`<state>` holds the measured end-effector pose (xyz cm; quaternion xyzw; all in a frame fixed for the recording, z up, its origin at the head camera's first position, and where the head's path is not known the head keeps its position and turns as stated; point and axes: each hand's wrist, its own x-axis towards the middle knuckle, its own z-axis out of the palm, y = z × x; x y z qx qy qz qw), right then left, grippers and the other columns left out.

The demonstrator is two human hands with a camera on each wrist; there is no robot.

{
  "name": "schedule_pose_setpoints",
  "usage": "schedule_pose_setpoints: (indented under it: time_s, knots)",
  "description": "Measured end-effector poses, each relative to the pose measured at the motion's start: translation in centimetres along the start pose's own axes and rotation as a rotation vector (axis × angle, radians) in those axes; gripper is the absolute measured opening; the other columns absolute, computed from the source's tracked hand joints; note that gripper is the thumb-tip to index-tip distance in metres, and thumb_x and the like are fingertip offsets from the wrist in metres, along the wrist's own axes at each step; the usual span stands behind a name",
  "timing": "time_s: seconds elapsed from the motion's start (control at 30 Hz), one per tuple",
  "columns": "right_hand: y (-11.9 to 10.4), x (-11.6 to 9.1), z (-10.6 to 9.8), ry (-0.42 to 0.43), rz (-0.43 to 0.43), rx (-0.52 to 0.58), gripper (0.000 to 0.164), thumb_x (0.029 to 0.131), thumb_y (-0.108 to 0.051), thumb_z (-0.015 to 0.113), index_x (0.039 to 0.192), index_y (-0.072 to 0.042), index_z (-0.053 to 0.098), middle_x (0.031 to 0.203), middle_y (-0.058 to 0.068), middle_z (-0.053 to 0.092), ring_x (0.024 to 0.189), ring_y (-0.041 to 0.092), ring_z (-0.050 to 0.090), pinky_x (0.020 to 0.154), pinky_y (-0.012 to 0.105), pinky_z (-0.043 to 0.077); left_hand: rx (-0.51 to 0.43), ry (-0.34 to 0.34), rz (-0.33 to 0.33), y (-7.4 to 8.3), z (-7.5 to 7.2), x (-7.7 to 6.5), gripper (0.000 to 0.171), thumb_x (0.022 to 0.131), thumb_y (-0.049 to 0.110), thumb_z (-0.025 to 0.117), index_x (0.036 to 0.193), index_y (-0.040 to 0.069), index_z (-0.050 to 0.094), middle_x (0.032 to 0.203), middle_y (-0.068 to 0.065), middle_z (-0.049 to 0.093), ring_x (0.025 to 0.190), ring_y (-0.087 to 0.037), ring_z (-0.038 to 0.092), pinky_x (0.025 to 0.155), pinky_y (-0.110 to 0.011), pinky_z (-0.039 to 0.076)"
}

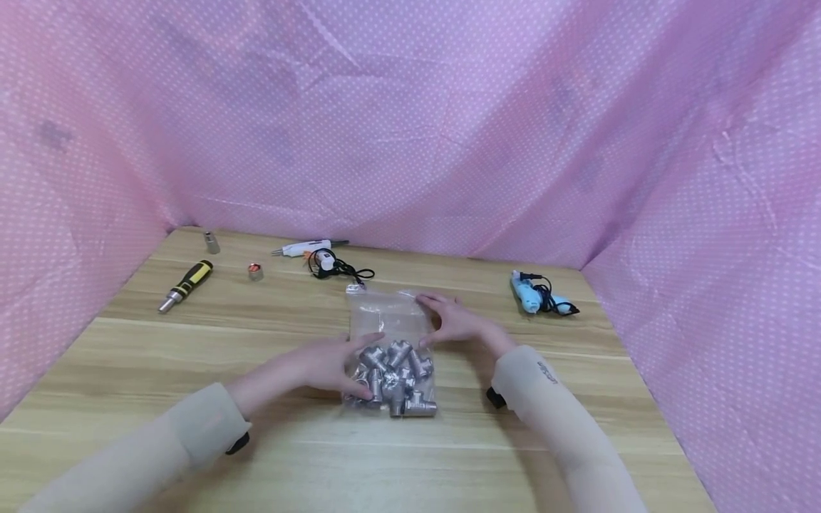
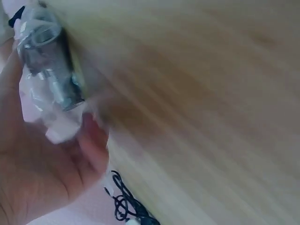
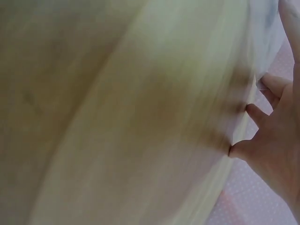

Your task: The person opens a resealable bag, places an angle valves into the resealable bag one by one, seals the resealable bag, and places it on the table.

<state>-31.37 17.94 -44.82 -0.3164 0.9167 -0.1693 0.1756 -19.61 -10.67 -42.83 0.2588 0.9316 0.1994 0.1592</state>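
Note:
A clear zip plastic bag (image 1: 378,313) lies on the wooden table, with several silver metal tee pipe fittings (image 1: 399,381) gathered in its lower part. My left hand (image 1: 323,365) rests at the bag's left side, thumb and forefinger spread over the fittings. Close up in the left wrist view, the bagged fittings (image 2: 58,70) are beside the palm and fingers. On the opposite side, my right hand (image 1: 457,320) touches the bag's upper right edge with its fingers apart. The right wrist view shows spread fingertips at the table, next to the plastic.
At the left lie a black-and-yellow screwdriver (image 1: 186,286), a small metal cylinder (image 1: 212,243) and a short metal ring-like piece (image 1: 255,271). A white corded tool (image 1: 308,248) lies at the back, a light-blue corded tool (image 1: 529,294) at the right. Pink dotted cloth (image 1: 410,142) surrounds the table.

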Motion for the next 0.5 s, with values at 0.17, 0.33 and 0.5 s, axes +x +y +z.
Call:
schedule_pose_setpoints:
  time_s: [0.17,0.33,0.5]
  knots:
    - [-0.1,0.3,0.0,0.008,-0.055,-0.057,0.113,0.068,-0.065,0.07,0.152,-0.018,0.011,0.159,0.007,0.002,0.145,0.031,0.009,0.11,0.065,0.0,0.182,0.119,0.015,-0.6,0.0,-0.1,0.109,0.06,0.083,0.057,0.15,0.03,0.023,0.154,-0.026,0.005,0.138,-0.051,0.013,0.101,-0.073,0.02]
    - [-0.2,0.4,0.0,0.032,-0.077,-0.074,0.11,0.07,-0.062,0.071,0.152,-0.016,0.015,0.159,0.011,-0.007,0.144,0.037,-0.005,0.11,0.065,0.001,0.183,0.078,0.037,-1.5,0.1,0.2,0.107,0.065,0.082,0.053,0.151,0.028,0.018,0.157,-0.013,-0.012,0.142,-0.042,-0.008,0.107,-0.07,0.006]
    - [0.2,0.4,0.2,0.024,-0.059,-0.11,0.108,0.071,-0.062,0.07,0.151,-0.012,0.017,0.158,0.011,-0.009,0.144,0.036,-0.009,0.113,0.059,0.003,0.135,0.009,0.053,-2.0,-0.1,0.4,0.105,0.069,0.079,0.053,0.152,0.025,0.016,0.157,-0.014,-0.009,0.141,-0.042,-0.009,0.107,-0.07,0.002]
